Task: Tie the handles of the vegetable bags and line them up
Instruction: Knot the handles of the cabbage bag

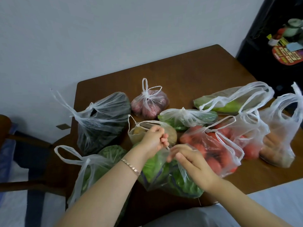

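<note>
Brown wooden table [180, 76] with rounded corners, its far edge against a plain pale grey wall [114, 38]. A black fridge [262, 66] stands at the far right, with colourful magnets [288, 51] on its side. A dark wooden chair [24, 183] stands left of the table.

Thin clear plastic bags crowd the near half of the table. The leafy greens bag [164, 174] lies at the near edge, right under both hands. The left hand [154, 140] has its fingers curled and pinches a twisted strip of that bag's handle, and a bracelet [131, 167] sits on the wrist. The right hand [188, 156] is just beside it, fingers bent, gripping the bag's thin film at the top. The 2 hands nearly touch.

The cabbage bag [91, 169] sits near left, hanging partly over the table edge, its handles knotted. The dark vegetable bag [101, 118] is at far left, knotted. The purple onion bag [150, 104] is at the far middle, knotted with 2 loops up. The cucumber bag [186, 118] is beside it, knotted. The potato bag [152, 131] lies just behind the left hand, handles loose. The tomato bag [213, 145] is right of the hands, handles loose. The long green vegetable bag [229, 102] is at far right, handles loose. The carrot bag [278, 141] is at the right edge, handles loose and upright.
</note>
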A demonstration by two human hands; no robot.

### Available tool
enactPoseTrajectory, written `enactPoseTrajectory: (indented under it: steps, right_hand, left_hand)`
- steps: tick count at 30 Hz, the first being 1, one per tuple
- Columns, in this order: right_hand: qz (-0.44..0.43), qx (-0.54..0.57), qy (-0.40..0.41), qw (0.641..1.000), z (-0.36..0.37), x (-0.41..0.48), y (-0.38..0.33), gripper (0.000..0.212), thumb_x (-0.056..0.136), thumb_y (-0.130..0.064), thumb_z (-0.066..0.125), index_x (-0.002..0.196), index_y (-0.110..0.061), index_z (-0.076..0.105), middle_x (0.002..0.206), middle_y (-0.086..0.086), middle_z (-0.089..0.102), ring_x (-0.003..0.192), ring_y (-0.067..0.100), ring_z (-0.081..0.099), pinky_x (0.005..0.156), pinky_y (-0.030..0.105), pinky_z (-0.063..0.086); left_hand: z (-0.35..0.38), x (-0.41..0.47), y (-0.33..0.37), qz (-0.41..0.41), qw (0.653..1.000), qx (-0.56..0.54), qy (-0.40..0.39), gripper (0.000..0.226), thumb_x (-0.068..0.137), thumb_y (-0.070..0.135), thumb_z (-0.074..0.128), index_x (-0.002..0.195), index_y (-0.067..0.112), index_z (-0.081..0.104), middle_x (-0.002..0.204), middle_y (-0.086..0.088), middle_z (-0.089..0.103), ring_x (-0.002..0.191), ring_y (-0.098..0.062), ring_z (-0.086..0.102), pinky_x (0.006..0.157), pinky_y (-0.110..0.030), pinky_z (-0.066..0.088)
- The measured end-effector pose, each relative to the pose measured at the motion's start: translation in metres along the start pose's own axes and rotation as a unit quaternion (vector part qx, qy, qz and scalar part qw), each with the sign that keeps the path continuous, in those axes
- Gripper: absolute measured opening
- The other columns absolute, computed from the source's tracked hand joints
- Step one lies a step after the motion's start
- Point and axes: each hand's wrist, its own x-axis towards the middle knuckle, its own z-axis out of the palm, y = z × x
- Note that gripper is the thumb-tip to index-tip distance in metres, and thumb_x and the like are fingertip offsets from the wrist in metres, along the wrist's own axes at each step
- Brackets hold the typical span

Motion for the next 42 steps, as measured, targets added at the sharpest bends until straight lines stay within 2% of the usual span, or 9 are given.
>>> enactPoseTrajectory:
  steps: [3, 7, 12, 17, 23, 27, 32, 37, 42]
  right_hand:
    - [0.081, 0.114, -0.016, 0.990, 0.011, -0.004, 0.000, 0.040, 0.083, -0.045, 0.041, 0.055, -0.018, 0.050, 0.054, -0.002, 0.054, 0.058, 0.006, 0.052, 0.065, 0.019, 0.041]
    - [0.136, 0.140, -0.009, 0.981, 0.004, -0.005, 0.005, 0.039, 0.087, -0.030, 0.044, 0.051, -0.016, 0.042, 0.042, -0.008, 0.042, 0.044, 0.001, 0.036, 0.052, 0.015, 0.032]
    - [0.211, 0.301, 0.111, 0.923, -0.010, 0.022, 0.005, 0.027, 0.093, -0.008, 0.044, 0.072, -0.006, 0.060, 0.049, 0.002, 0.056, 0.045, 0.013, 0.050, 0.053, 0.026, 0.044]
    - [0.276, 0.388, 0.148, 0.867, 0.006, 0.041, 0.011, 0.027, 0.089, 0.009, 0.045, 0.107, -0.007, 0.059, 0.061, 0.004, 0.047, 0.043, 0.006, 0.053, 0.042, 0.017, 0.047]
    - [0.285, 0.214, 0.124, 0.926, 0.017, 0.052, 0.015, 0.013, 0.077, 0.015, 0.060, 0.087, 0.011, 0.067, 0.038, -0.007, 0.054, 0.032, -0.002, 0.044, 0.038, 0.010, 0.038]
    - [0.256, 0.125, 0.098, 0.954, 0.020, 0.045, 0.015, 0.016, 0.075, 0.002, 0.063, 0.069, -0.006, 0.075, 0.042, -0.008, 0.055, 0.042, 0.001, 0.044, 0.047, 0.015, 0.037]
    - [0.220, 0.099, 0.061, 0.968, 0.016, 0.040, 0.019, 0.022, 0.080, -0.006, 0.064, 0.059, -0.001, 0.066, 0.047, -0.006, 0.046, 0.045, 0.002, 0.036, 0.048, 0.015, 0.030]
    - [0.219, 0.167, 0.103, 0.956, 0.014, 0.037, 0.021, 0.018, 0.082, -0.003, 0.063, 0.064, 0.001, 0.067, 0.054, 0.004, 0.055, 0.048, 0.005, 0.046, 0.052, 0.014, 0.040]
    - [0.204, 0.194, 0.123, 0.952, 0.010, 0.034, 0.017, 0.023, 0.083, 0.003, 0.059, 0.063, -0.003, 0.067, 0.062, 0.011, 0.060, 0.063, 0.012, 0.057, 0.062, 0.010, 0.048]
  left_hand:
    - [-0.001, 0.006, -0.002, 0.027, 0.983, 0.181, -0.020, 0.029, 0.099, 0.008, 0.034, 0.071, 0.013, 0.037, 0.063, -0.007, 0.043, 0.037, -0.007, 0.033, 0.037, -0.015, 0.031]
    - [-0.004, 0.009, -0.011, 0.022, 0.950, 0.309, -0.032, 0.026, 0.098, 0.010, 0.036, 0.072, 0.014, 0.037, 0.063, -0.008, 0.047, 0.045, -0.013, 0.032, 0.038, -0.019, 0.031]
    - [-0.012, -0.002, -0.010, 0.090, 0.950, 0.298, -0.020, 0.025, 0.097, 0.009, 0.037, 0.073, 0.014, 0.039, 0.064, -0.006, 0.056, 0.043, -0.012, 0.040, 0.041, -0.020, 0.036]
    - [-0.028, -0.022, -0.008, 0.112, 0.971, 0.209, -0.032, 0.022, 0.097, 0.008, 0.041, 0.075, 0.012, 0.046, 0.076, -0.007, 0.057, 0.055, -0.012, 0.057, 0.055, -0.022, 0.053]
    - [-0.032, -0.027, 0.002, 0.217, 0.937, 0.270, -0.050, 0.016, 0.091, 0.000, 0.048, 0.079, 0.010, 0.052, 0.073, 0.000, 0.055, 0.063, 0.006, 0.061, 0.063, -0.011, 0.052]
    - [-0.028, -0.017, 0.005, 0.253, 0.898, 0.358, -0.027, 0.010, 0.088, 0.006, 0.055, 0.080, 0.012, 0.057, 0.067, 0.008, 0.055, 0.055, 0.010, 0.053, 0.057, -0.008, 0.040]
    - [-0.012, -0.008, 0.002, 0.212, 0.925, 0.315, -0.017, 0.018, 0.089, 0.004, 0.055, 0.075, 0.015, 0.058, 0.069, 0.002, 0.060, 0.053, 0.006, 0.058, 0.052, -0.012, 0.046]
    - [-0.021, -0.011, -0.001, 0.128, 0.874, 0.457, -0.103, 0.031, 0.090, 0.023, 0.057, 0.116, 0.008, 0.062, 0.113, -0.011, 0.068, 0.103, -0.016, 0.062, 0.092, -0.027, 0.044]
    - [-0.034, -0.013, -0.002, 0.141, 0.862, 0.477, -0.099, 0.019, 0.079, 0.018, 0.070, 0.096, 0.011, 0.073, 0.094, -0.010, 0.074, 0.079, -0.010, 0.064, 0.081, -0.026, 0.049]
